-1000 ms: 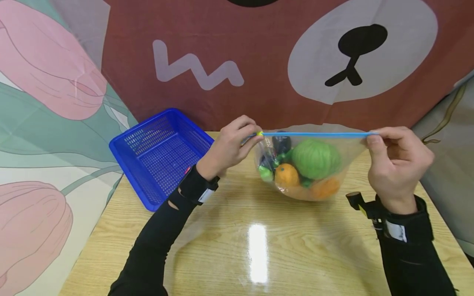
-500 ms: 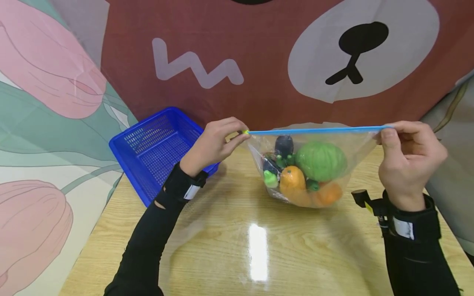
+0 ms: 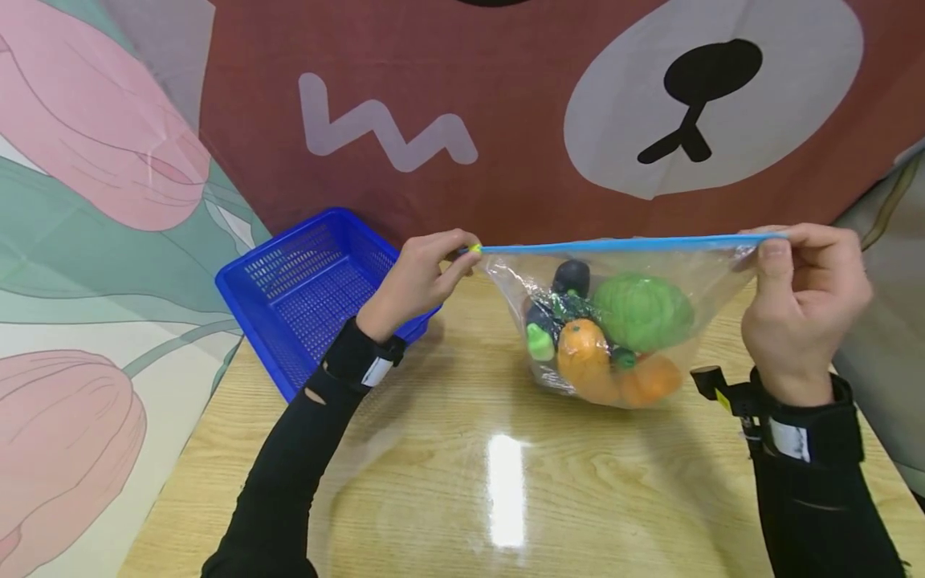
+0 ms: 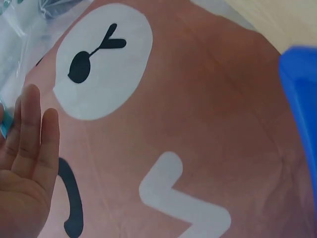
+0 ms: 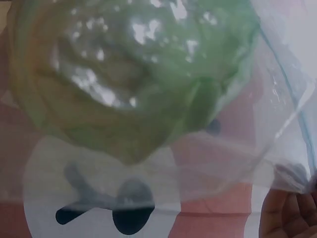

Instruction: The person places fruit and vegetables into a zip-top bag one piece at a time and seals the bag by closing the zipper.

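A clear zip bag (image 3: pixel 723 277) with a blue zip strip hangs between both hands, its strip drawn nearly straight. My left hand (image 3: pixel 413 277) pinches its left end at a small yellow slider (image 3: pixel 474 248). At the right corner, my right hand (image 3: pixel 808 309) pinches the strip between thumb and forefinger. Through the plastic show a green cabbage (image 3: pixel 643 313), an orange (image 3: pixel 584 349), another orange-coloured item (image 3: pixel 654 379) and dark eggplant-like pieces (image 3: pixel 571 278). The right wrist view has the cabbage (image 5: pixel 133 84) close up; the left wrist view shows my left hand's fingers (image 4: pixel 30 129) extended.
A blue perforated basket (image 3: pixel 249 301) stands at the left of the wooden table (image 3: pixel 433 482), behind my left forearm. Behind the table hangs a brown cloth (image 3: pixel 520 120) with a bear face, beside a flower-print cloth (image 3: pixel 65 265).
My left hand has moved left with the yellow slider, and my right hand has moved right and up. More of the blue strip shows between them, and the bag has shifted slightly right.
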Tool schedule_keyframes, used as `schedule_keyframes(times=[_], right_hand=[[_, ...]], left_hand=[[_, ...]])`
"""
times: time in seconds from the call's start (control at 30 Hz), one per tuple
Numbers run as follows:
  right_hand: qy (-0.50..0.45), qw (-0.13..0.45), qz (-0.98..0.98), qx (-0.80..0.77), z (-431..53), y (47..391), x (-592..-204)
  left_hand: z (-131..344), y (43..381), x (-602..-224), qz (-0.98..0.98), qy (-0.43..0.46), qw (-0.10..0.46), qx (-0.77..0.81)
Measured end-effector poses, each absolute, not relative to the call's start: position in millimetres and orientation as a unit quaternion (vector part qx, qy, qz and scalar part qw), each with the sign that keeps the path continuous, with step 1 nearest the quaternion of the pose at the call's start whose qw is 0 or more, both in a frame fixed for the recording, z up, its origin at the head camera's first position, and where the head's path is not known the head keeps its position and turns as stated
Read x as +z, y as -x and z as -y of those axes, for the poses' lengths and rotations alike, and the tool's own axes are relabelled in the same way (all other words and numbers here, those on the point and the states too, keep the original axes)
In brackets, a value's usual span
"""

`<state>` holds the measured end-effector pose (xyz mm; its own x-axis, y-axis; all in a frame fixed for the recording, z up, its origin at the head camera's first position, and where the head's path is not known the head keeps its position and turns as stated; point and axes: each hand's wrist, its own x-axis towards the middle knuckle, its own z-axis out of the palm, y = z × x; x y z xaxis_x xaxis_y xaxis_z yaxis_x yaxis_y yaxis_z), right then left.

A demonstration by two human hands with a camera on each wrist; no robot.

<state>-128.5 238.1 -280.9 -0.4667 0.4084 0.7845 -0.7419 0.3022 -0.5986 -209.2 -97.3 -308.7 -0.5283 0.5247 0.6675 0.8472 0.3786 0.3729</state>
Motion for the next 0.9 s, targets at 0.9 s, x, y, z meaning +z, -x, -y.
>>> schedule_keyframes(times=[0.9], right_hand=[[-0.479, 0.483, 0.600, 0.421, -141, 105, -333]], left_hand=[[56, 233, -331, 0.815, 0.236, -0.103, -0.519]])
